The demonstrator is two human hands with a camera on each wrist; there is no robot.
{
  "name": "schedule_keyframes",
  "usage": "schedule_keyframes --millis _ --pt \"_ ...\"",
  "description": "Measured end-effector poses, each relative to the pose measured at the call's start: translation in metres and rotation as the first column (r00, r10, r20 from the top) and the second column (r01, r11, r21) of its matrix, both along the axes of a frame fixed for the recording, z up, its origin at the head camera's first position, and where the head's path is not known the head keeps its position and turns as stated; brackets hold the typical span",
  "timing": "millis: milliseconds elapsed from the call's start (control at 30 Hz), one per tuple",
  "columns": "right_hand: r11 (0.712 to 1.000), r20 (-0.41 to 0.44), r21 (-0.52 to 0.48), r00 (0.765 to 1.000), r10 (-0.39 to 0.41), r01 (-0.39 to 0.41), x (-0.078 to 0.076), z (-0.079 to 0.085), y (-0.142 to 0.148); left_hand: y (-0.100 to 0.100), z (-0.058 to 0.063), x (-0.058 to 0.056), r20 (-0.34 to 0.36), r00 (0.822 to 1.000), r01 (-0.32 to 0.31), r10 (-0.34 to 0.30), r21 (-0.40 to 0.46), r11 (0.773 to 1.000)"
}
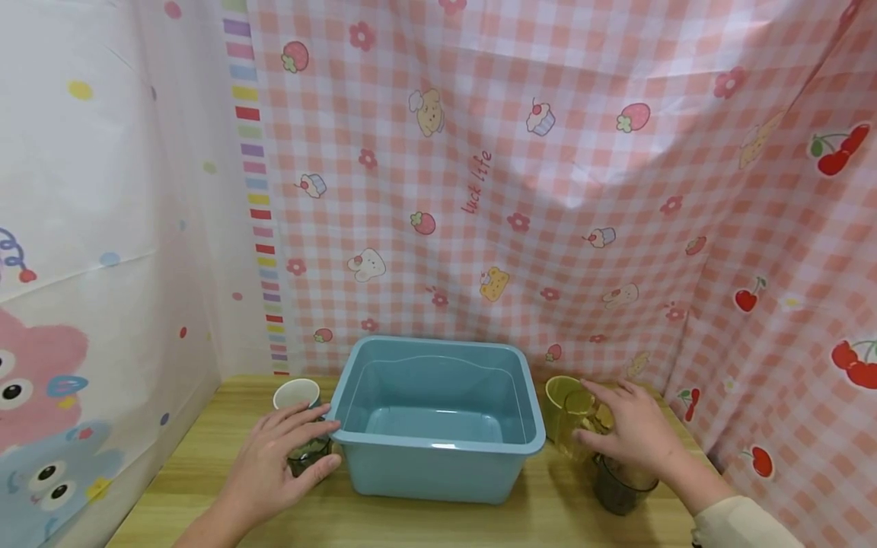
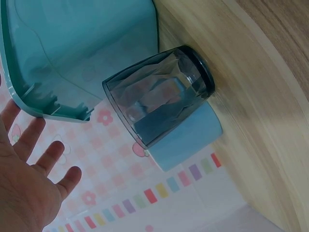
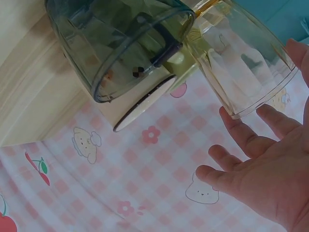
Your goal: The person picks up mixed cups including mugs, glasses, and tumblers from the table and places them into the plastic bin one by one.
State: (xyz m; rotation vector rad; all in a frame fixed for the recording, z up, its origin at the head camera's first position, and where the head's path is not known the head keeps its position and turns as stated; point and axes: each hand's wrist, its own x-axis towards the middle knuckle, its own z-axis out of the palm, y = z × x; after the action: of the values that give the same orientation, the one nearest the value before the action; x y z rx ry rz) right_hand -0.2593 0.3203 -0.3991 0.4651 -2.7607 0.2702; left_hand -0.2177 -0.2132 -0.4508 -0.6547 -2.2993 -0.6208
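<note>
A light blue plastic tub stands mid-table. Left of it my left hand hovers with straight, spread fingers beside a dark see-through cup; the left wrist view shows a gap between them. Behind that stands a pale blue cup. Right of the tub my right hand is spread open by a clear yellowish glass, its fingers just short of it. A dark handled cup stands nearer me.
A yellow cup stands behind the clear glass, and a cream cup lies past the dark one. The wooden table is walled by pink checked cloth at the back and right, and a white cartoon sheet on the left.
</note>
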Motion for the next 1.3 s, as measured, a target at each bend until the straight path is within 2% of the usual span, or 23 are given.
schedule_keyframes --millis 200,400,667,1067,1300 --pt "1.000 -0.023 0.002 1.000 0.003 -0.003 0.000 0.008 0.001 0.001 -0.001 0.000 -0.005 1.000 0.002 -0.002 0.002 1.000" --pt "0.999 0.025 0.022 0.999 -0.029 0.028 0.000 0.017 0.002 0.001 0.000 0.000 -0.006 1.000 0.001 -0.001 0.001 1.000" --pt "0.999 0.033 -0.001 0.998 -0.049 0.049 0.003 0.023 0.001 0.001 -0.001 0.001 -0.007 1.000 -0.004 0.004 -0.003 1.000" --pt "0.999 -0.006 -0.003 0.999 -0.045 0.045 0.003 0.030 0.002 0.001 -0.001 0.000 -0.012 1.000 -0.004 0.004 -0.002 1.000" --pt "1.000 -0.040 -0.022 0.999 -0.016 0.015 0.002 0.039 0.001 0.001 -0.003 0.000 -0.004 1.000 -0.004 0.004 -0.003 1.000"
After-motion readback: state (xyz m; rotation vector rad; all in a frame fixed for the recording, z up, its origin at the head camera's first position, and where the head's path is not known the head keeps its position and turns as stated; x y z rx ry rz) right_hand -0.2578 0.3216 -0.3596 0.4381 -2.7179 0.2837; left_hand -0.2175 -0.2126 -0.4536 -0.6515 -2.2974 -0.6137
